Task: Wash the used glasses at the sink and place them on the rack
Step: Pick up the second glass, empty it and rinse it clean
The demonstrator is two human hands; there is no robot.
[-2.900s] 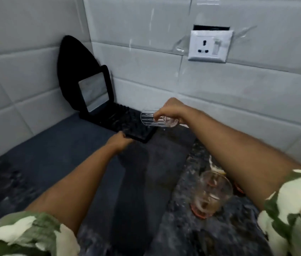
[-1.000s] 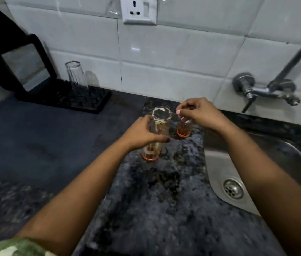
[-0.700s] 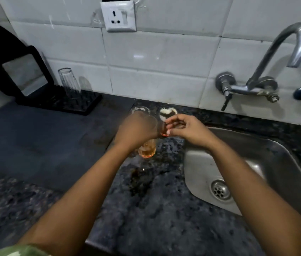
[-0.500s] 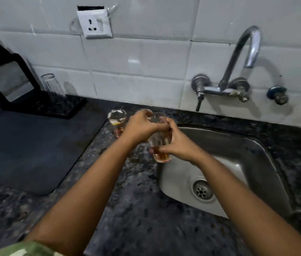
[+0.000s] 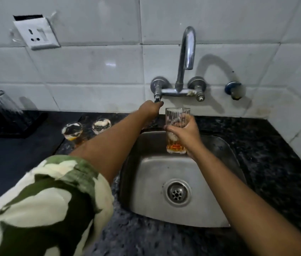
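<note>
Head view, right hand [image 5: 184,133] holding glass [image 5: 177,130], no legible writing.

Far wall: glossy white rectangular tiles [image 5: 90,71]; white plastic socket plate [image 5: 37,33] upper left. Dark speckled granite counter [image 5: 268,163] below.

One camera on the head

It looked forward and down, close over the sink [image 5: 164,215], facing the tiled wall [image 5: 94,71].
</note>
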